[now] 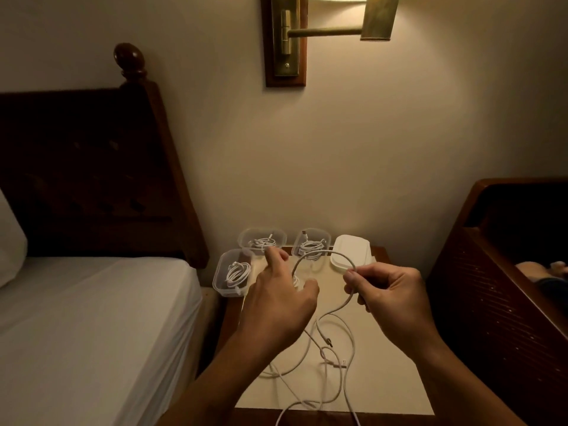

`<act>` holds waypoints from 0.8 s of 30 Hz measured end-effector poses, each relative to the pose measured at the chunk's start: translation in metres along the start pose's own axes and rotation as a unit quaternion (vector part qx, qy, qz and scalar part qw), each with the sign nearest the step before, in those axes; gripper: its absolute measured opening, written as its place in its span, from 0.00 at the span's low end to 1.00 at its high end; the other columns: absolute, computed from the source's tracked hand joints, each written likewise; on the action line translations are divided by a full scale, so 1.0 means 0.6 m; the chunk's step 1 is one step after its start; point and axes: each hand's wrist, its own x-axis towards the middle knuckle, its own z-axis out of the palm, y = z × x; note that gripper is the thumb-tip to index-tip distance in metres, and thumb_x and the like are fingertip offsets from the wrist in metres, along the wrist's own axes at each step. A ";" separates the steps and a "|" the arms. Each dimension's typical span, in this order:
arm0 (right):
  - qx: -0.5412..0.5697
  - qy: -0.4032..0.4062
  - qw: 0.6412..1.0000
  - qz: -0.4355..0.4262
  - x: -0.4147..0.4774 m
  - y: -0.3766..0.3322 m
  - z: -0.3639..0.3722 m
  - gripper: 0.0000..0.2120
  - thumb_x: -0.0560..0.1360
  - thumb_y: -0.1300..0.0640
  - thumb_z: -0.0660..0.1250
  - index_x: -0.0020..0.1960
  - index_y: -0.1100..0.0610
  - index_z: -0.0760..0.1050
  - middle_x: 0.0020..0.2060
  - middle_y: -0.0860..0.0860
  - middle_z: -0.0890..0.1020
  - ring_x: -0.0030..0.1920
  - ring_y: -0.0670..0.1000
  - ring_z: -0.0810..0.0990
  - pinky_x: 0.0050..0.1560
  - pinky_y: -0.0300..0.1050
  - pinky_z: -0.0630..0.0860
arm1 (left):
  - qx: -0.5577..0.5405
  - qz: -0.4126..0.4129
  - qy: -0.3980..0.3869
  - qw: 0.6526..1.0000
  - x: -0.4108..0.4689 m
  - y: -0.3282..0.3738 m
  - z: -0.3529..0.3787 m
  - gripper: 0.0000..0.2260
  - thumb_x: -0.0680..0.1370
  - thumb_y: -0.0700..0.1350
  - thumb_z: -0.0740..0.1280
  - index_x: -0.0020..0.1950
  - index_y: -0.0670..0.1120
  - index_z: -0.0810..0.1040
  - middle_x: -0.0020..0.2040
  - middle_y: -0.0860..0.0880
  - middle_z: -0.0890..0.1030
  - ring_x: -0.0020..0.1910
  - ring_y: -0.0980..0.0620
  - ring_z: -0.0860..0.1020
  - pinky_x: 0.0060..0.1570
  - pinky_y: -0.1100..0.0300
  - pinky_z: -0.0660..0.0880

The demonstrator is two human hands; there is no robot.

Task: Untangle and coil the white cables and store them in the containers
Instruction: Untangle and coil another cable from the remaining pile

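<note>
White cable [337, 308] sprawls tangled across desk [387, 382], one arc lifted between our hands. Right hand [392, 299]: fingers [353, 276] curled, pinching cable. Left hand [276, 305]: fingers half spread; arc runs behind thumb, so we cannot tell its grip. Clear containers [222, 276] behind hold coils. Cable's near end is cut off by frame.

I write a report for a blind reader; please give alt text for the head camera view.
Two hands hold a loop of white cable over a bedside table: the right hand pinches it, the left hand holds its other side. The rest lies tangled on the table; behind, three clear containers each hold a coiled cable, beside white lids.
</note>
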 end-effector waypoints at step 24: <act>-0.046 -0.155 0.977 -0.137 0.044 0.015 0.046 0.14 0.82 0.62 0.62 0.60 0.46 0.79 0.62 0.42 0.79 0.67 0.45 0.74 0.66 0.51 0.75 | -0.499 0.015 -0.417 0.759 0.032 -0.030 -0.024 0.10 0.82 0.47 0.59 0.50 0.44 0.78 0.32 0.48 0.67 0.31 0.52 0.63 0.33 0.59 0.61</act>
